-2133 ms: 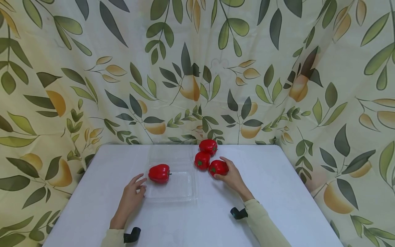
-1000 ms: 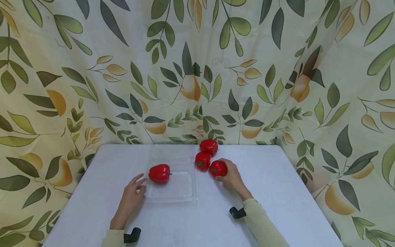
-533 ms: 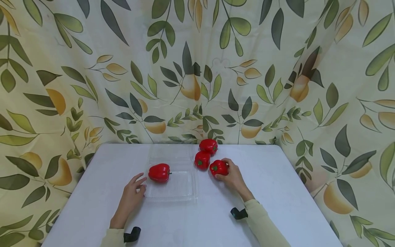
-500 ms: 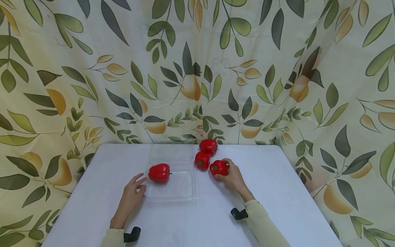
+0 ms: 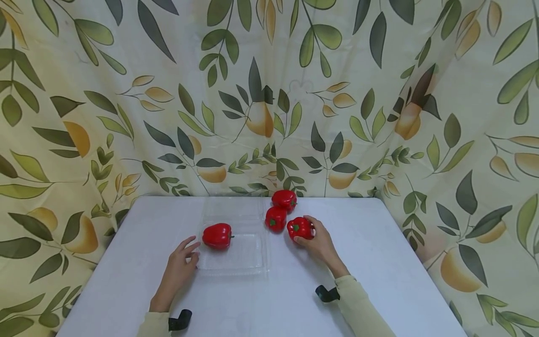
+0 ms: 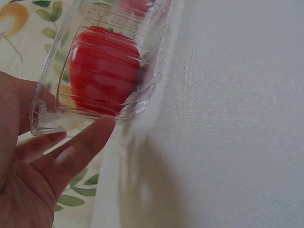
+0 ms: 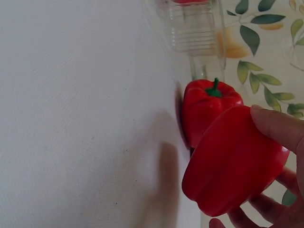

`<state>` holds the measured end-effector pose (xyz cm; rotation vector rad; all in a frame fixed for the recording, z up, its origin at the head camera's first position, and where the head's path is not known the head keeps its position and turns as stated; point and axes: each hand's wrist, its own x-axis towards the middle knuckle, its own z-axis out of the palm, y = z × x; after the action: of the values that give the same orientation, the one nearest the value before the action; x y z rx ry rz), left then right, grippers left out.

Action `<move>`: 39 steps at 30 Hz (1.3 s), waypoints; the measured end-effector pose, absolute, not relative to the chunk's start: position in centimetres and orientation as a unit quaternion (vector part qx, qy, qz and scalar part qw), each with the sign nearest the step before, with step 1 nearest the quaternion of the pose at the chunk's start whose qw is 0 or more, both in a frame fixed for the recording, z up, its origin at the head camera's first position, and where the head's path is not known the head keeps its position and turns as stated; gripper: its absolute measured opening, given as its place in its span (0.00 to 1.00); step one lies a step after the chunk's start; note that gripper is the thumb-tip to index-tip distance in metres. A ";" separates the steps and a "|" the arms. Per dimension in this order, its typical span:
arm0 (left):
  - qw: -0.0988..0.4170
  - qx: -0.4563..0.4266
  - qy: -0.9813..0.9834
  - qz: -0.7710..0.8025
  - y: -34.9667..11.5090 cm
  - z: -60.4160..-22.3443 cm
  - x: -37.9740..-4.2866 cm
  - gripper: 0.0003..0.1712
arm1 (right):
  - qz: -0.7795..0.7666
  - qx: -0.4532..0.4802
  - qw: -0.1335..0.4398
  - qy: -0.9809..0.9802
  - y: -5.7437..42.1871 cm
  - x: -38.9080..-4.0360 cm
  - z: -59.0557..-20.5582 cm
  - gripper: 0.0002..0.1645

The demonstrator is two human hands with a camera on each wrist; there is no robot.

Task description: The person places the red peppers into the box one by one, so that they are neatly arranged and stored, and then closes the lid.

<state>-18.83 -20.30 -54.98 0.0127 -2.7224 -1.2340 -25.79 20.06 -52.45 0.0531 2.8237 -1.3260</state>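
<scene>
My right hand (image 5: 320, 241) grips a red bell pepper (image 5: 300, 228), fingers on its far side and thumb at its near side. In the right wrist view this bell pepper (image 7: 232, 164) is tilted and its shadow falls apart from it on the table. My left hand (image 5: 180, 269) rests at the left side of a clear plastic container (image 5: 252, 267), fingers spread and fairly straight. Seen from the left wrist, a fingertip of the left hand (image 6: 71, 156) touches the container's wall (image 6: 45, 118). Another red bell pepper (image 5: 217, 236) lies inside the container, on its side, stem to the right.
Two more red bell peppers, a nearer one (image 5: 275, 220) and a farther one (image 5: 284, 200), sit together right of the container's lid (image 5: 233, 208), which lies folded back. The white table (image 5: 353, 220) ends at a leaf-patterned curtain (image 5: 269, 154).
The pepper in my right hand has turned and shifted slightly right, drawing away from the pepper beside it. My left hand and the container have stayed in place.
</scene>
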 end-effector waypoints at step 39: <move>0.065 0.009 -0.909 -0.411 -20.2 -54.7 -19.0 0.21 | -0.490 -0.012 0.014 0.872 18.1 -24.0 -49.4 0.55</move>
<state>-18.96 -20.24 -54.75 0.0284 -2.7441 -1.2396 -24.02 18.14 -49.36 -0.0367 2.7143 -1.5258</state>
